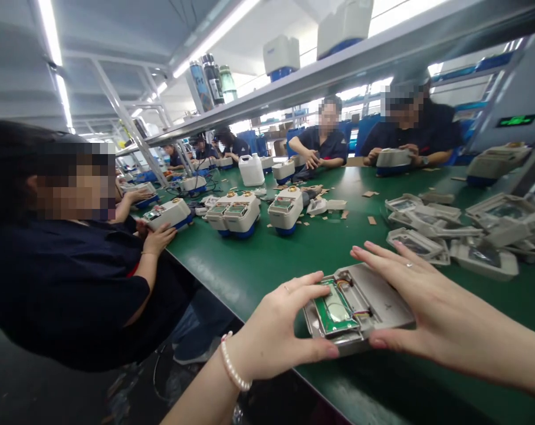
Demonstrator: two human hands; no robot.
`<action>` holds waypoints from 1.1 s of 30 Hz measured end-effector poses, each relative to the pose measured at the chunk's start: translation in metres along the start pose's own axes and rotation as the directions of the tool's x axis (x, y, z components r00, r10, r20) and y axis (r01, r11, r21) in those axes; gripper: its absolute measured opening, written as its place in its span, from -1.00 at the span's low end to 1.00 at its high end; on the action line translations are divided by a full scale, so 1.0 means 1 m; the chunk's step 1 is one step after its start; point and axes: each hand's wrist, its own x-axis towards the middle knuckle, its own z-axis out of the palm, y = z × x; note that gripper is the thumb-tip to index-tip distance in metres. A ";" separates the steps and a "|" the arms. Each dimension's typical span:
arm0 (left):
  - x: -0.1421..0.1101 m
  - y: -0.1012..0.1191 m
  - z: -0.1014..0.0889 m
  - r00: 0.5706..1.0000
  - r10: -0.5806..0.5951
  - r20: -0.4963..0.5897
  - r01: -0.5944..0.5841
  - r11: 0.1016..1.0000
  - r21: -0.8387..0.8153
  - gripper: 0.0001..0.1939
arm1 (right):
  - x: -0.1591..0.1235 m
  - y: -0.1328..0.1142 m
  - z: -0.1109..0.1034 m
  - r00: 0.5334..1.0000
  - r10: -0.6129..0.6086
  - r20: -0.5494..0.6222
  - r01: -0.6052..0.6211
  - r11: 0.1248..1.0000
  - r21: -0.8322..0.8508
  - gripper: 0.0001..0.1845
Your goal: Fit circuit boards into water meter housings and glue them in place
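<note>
"Bracelet (234, 361) nearest us, and that left hand (269, 330) is half-closed on the grey housing (389, 304), thumb at the near wall!"

"Right hand (420, 295)?"

"Spread wide over the flat right part. How firmly it grips, I can't tell."

"Housing's by the near edge of the bench (285, 265). And the green board (324, 311)?"

"Face up in the left part, index finger over it. I'd touch only its edges, lightly, sparing the pale panel (338, 309)."

"Those coloured wires (362, 313)?"

"Keep them slack and clear of the rim, I'd say, so nothing pinches."
</note>
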 end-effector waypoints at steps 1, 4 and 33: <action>-0.003 0.000 0.004 0.999 0.015 -0.037 -0.014 0.999 0.032 -0.27 | 0.001 0.000 0.000 1.000 0.006 0.009 -0.006 1.000 0.021 -0.02; -0.011 0.006 0.015 0.988 0.077 -0.136 -0.052 0.982 0.181 -0.32 | 0.002 0.003 -0.001 0.999 0.016 0.039 -0.020 0.994 0.103 0.04; -0.015 0.011 0.017 0.804 0.548 -0.232 -0.322 0.728 0.605 -0.80 | 0.003 -0.006 -0.018 0.985 0.044 0.169 -0.098 0.939 0.330 -0.04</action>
